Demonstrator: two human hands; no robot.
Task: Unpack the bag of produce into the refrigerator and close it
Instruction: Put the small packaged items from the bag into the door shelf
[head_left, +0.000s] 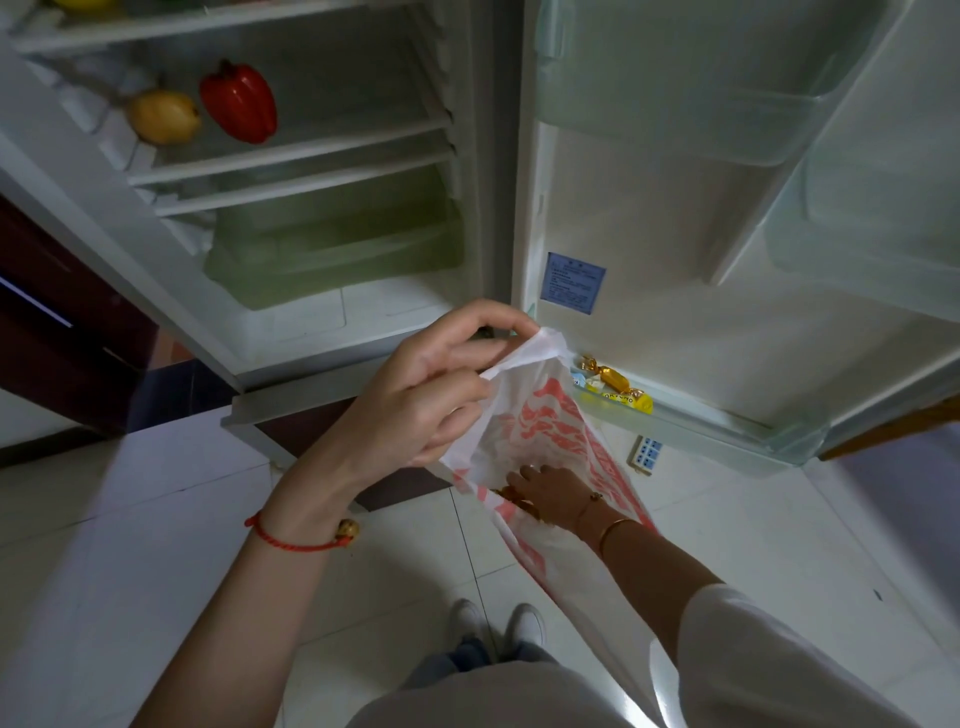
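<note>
1. The refrigerator (332, 249) stands open ahead and above the hands, its door (675, 234) swung to the right; 1 red pepper (239, 101) and 1 yellow fruit (163, 117) already lie side by side on a middle shelf.
2. The plastic bag (561, 421) hangs between the hands, below the shelves, its long axis running down from the pinched rim.
3. The left hand (431, 384) pinches the bag's rim and holds the mouth open.
4. The right hand (545, 491) is sunk inside the bag, fingers reaching down; it is the nearer hand to the contents, but whether it has gripped anything I cannot tell.
5. Judged from this, the next lift goes up and left to the shelves.
</note>
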